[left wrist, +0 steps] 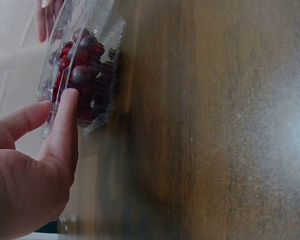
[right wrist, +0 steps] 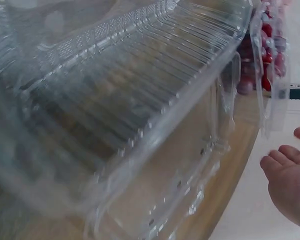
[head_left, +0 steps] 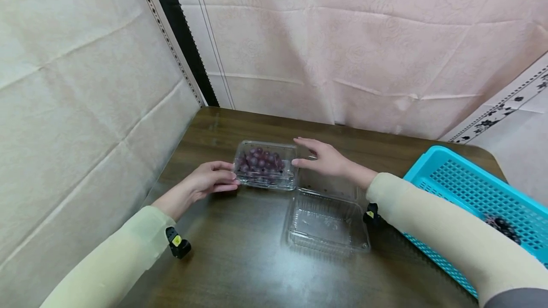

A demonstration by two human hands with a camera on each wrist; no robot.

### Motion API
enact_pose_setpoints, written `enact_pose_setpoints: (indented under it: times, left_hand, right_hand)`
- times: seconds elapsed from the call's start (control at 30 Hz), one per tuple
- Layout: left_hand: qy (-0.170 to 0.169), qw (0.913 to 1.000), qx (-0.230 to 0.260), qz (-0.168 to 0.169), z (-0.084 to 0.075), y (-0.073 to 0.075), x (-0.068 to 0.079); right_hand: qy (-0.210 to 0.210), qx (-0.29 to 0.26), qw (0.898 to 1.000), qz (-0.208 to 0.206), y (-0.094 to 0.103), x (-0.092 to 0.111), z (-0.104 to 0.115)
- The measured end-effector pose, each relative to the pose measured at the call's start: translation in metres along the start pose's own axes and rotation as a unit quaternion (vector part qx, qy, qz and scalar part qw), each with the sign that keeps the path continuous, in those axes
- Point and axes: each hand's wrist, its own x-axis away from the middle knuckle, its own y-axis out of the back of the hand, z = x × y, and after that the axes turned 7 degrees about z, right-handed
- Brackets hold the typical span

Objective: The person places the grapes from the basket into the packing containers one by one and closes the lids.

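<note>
A clear plastic clamshell box of dark red grapes (head_left: pixel 261 163) is near the back of the table, its lid down over the fruit. My left hand (head_left: pixel 210 178) pinches its left edge; in the left wrist view, the thumb and a finger (left wrist: pixel 65 120) lie on either side of the rim. At the box's right end, my right hand (head_left: pixel 323 157) is spread with its fingers extended and nothing in its grasp. The right wrist view shows a gap between that hand (right wrist: pixel 290 175) and the grape box (right wrist: pixel 270 55).
An open clear clamshell box (head_left: pixel 325 222) lies in front of the right hand, its lid folded back under the forearm. To the right stands a blue plastic basket (head_left: pixel 475 179) with dark grapes (head_left: pixel 503 228) in it. Cloth curtains (head_left: pixel 364 51) hang behind the wooden table (head_left: pixel 231 251).
</note>
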Motion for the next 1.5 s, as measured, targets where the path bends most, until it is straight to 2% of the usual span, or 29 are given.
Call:
enact_pose_setpoints:
  times: [0.13, 0.23, 0.33, 0.4, 0.5, 0.6, 0.77, 1.13, 1.5]
  left_hand:
    - [-0.001, 1.0000, 0.001, 0.001, -0.001, -0.001, 0.001]
    - [-0.001, 1.0000, 0.000, 0.002, -0.002, -0.001, 0.002]
    - [-0.001, 1.0000, 0.000, 0.003, -0.002, -0.001, 0.001]
    - [0.000, 1.0000, 0.001, 0.002, -0.002, -0.001, 0.001]
    - [0.001, 1.0000, 0.003, 0.000, -0.001, -0.002, 0.001]
    - [0.001, 1.0000, 0.005, -0.001, -0.001, -0.003, 0.001]
    - [-0.005, 1.0000, 0.004, 0.002, -0.002, -0.004, 0.002]
    - [-0.002, 1.0000, 0.004, 0.000, -0.001, -0.005, 0.000]
    - [0.015, 0.9998, -0.006, 0.013, -0.004, -0.002, -0.001]
  right_hand:
    - [-0.043, -0.046, 0.998, -0.004, 0.009, 0.010, 0.000]
    - [-0.066, -0.102, 0.992, 0.013, 0.012, 0.016, -0.002]
    - [-0.080, -0.180, 0.979, 0.052, 0.013, 0.020, -0.004]
    - [-0.094, -0.233, 0.965, 0.078, 0.011, 0.023, -0.005]
    - [-0.099, -0.279, 0.949, 0.111, 0.006, 0.026, -0.006]
    - [-0.103, -0.318, 0.934, 0.127, 0.000, 0.026, -0.008]
    - [-0.106, -0.343, 0.924, 0.130, -0.009, 0.022, -0.009]
    - [-0.101, -0.347, 0.921, 0.143, -0.018, 0.013, -0.008]
    - [-0.121, -0.362, 0.911, 0.154, -0.027, 0.008, -0.009]
